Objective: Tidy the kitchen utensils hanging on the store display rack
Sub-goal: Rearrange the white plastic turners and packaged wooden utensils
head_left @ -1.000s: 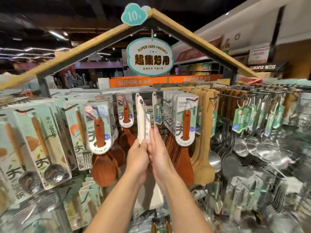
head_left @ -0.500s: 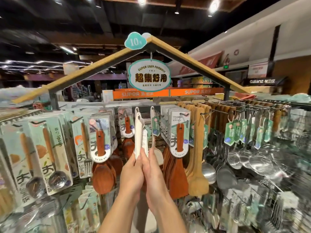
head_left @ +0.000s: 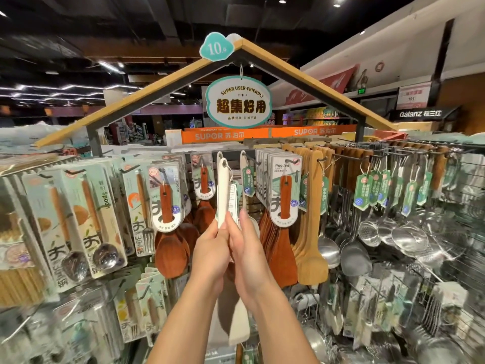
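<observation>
A white spatula [head_left: 223, 185] hangs by the hole in its handle from a hook at the middle of the display rack [head_left: 349, 156]. A paper tag [head_left: 233, 203] dangles beside the handle. My left hand [head_left: 210, 256] grips the lower handle from the left. My right hand [head_left: 249, 253] pinches it from the right, with its fingers stretched upward along the tag. The pale blade [head_left: 237, 329] shows below my wrists. A second white utensil [head_left: 243, 166] hangs on the hook just behind.
Carded wooden spoons [head_left: 165, 206] and packaged metal spoons [head_left: 70, 222] hang to the left. Wooden turners [head_left: 311, 232] and steel ladles and skimmers [head_left: 367, 232] hang to the right. More packaged utensils fill the lower rows. An oval sign [head_left: 238, 102] hangs under the roof frame.
Both hands keep their hold on the white spatula's handle at about the same height. My view has tilted and swung slightly; nothing was released or taken off the hook.
</observation>
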